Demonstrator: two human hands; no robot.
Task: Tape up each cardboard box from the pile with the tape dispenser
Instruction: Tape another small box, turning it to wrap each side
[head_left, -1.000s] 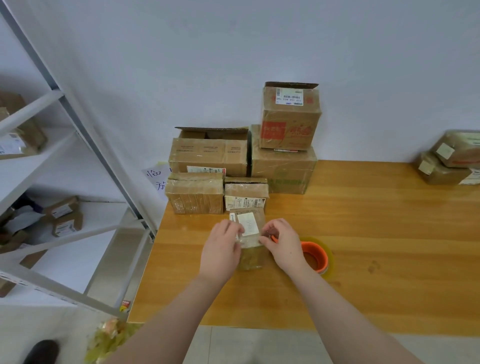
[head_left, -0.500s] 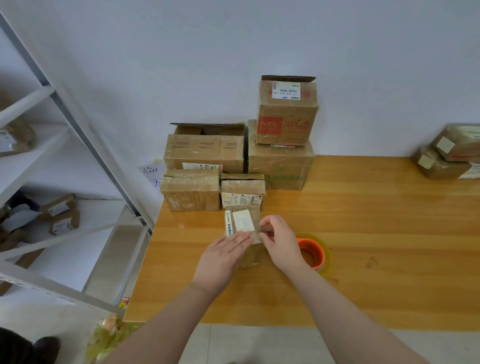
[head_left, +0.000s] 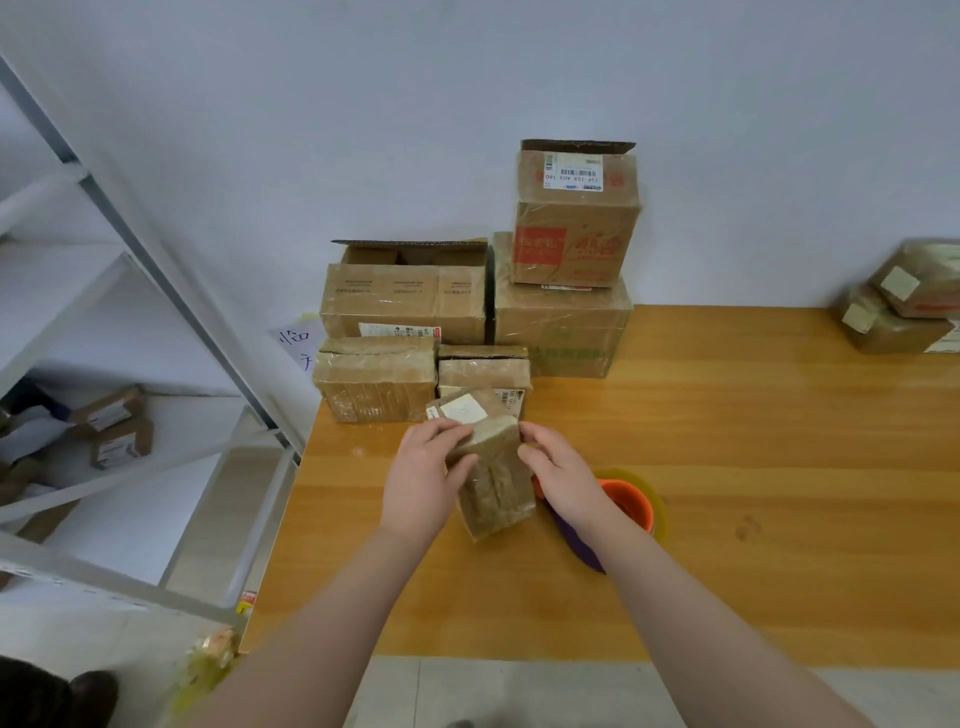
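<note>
1. The small box (head_left: 491, 462) is held tilted above the table (head_left: 753, 467), in front of the pile (head_left: 561, 332) stacked against the wall.
2. The left hand (head_left: 423, 480) curls its fingers round the box's left edge. The right hand (head_left: 558, 470) grips the right edge. Both are closed on the same box.
3. The tape dispenser (head_left: 626, 506), orange with a purple handle, lies on the table just behind the right wrist, with no hand on it.
4. Progress, as judged: the held box has a glossy, crinkled skin that suggests tape already covers it, though the view is too soft to confirm every seam. The low boxes at the front of the pile look similarly wrapped.
5. Work left, as judged: the open-topped box (head_left: 410, 296) shows raised flaps, and the top box (head_left: 576, 213) has one flap standing, so these appear unsealed.
6. Contents: the interior of the open-topped box is in shadow, and nothing inside any box can be made out.
7. Elsewhere: two wrapped parcels (head_left: 904, 306) sit at the table's far right, and a shelf unit (head_left: 114, 426) at the left holds small boxes.
</note>
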